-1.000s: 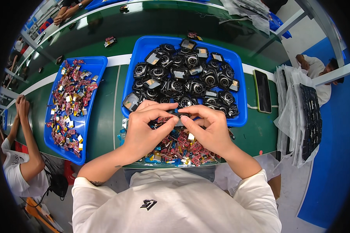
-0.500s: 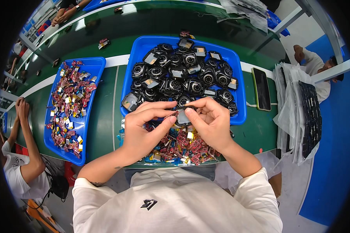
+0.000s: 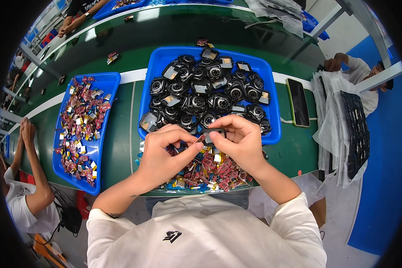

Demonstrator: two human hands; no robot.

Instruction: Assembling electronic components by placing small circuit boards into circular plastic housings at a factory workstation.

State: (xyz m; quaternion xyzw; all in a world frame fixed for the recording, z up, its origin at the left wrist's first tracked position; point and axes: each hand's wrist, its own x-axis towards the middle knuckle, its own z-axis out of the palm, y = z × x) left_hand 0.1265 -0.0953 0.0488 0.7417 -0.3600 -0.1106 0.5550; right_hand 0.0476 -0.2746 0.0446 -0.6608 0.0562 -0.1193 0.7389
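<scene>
A black smartwatch case with a grey panel (image 3: 209, 138) is held between the thumb and fingers of my right hand (image 3: 240, 145), just in front of a large blue tray. My left hand (image 3: 166, 154) pinches a small reddish circuit board (image 3: 201, 139) at the left edge of that case. Whether the board is still attached to the case is hidden by my fingertips. Beneath both hands lies a pile of red circuit boards (image 3: 219, 169) with silver and yellow pieces, at the table's near edge. Black watch cases (image 3: 194, 103) fill the large blue tray (image 3: 278, 120) beyond my hands.
A narrower blue tray (image 3: 103, 147) of red boards stands to the left. On the right lie a phone in a green case (image 3: 298, 102) and stacked black trays in plastic wrap (image 3: 339, 129). A co-worker's clasped hands (image 3: 27, 129) rest at the far left; a moving-belt-like green surface (image 3: 165, 27) runs behind.
The watch case has tilted more edge-on in my right hand. My left fingers have curled inward, with thumb and fingertips still at its left edge. The whole view has shifted slightly.
</scene>
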